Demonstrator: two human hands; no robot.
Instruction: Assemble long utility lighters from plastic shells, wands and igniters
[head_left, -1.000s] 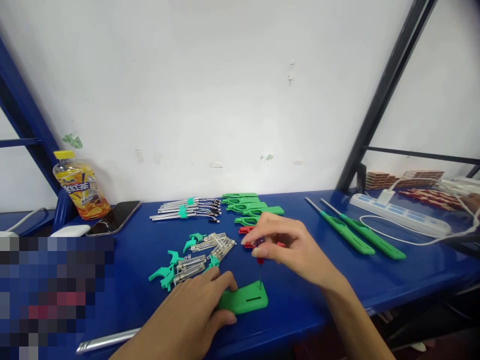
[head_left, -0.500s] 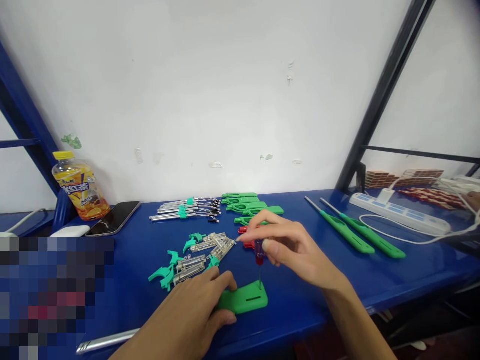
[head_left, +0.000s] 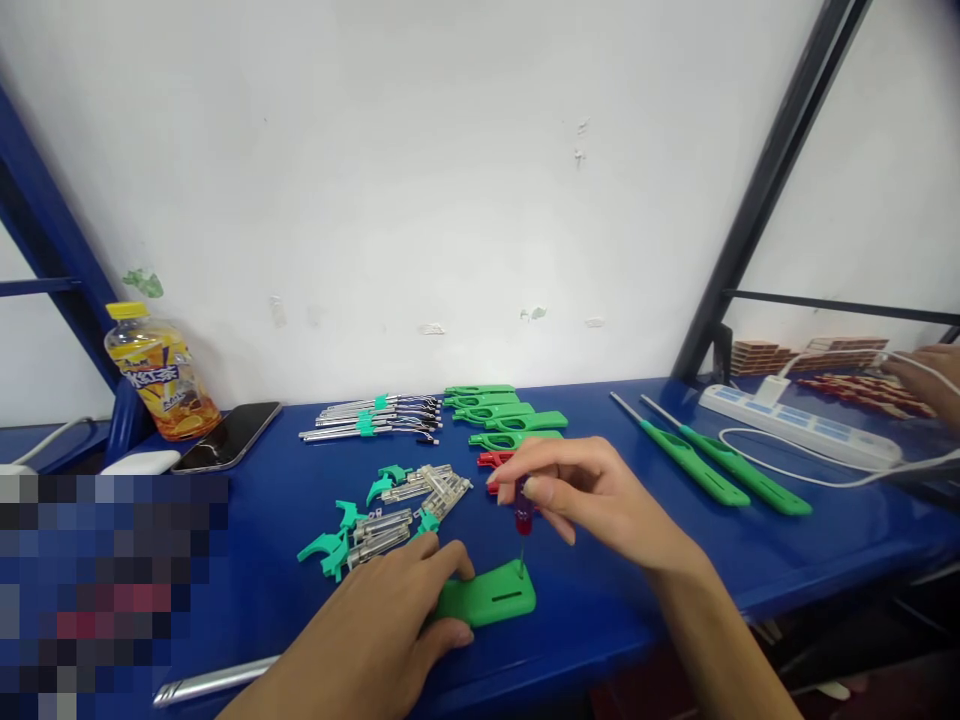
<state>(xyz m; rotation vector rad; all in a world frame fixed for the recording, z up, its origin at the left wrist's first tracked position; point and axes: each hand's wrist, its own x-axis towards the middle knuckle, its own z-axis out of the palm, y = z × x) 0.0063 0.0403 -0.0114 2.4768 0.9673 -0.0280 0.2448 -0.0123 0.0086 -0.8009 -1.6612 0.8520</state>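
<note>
While the left hand (head_left: 405,610) is clamped on one green plastic handle (head_left: 491,598), thumb and fingers around its near end, the right hand (head_left: 592,500) pinches one translucent purple-and-red screwdriver (head_left: 523,518); the handle lies below the right hand's grip, the metal tip upright against it; two long-nosed green plastic lighters (head_left: 697,467) lie right of both grips; one black-screened phone (head_left: 230,437) lies well apart, to their left.
</note>
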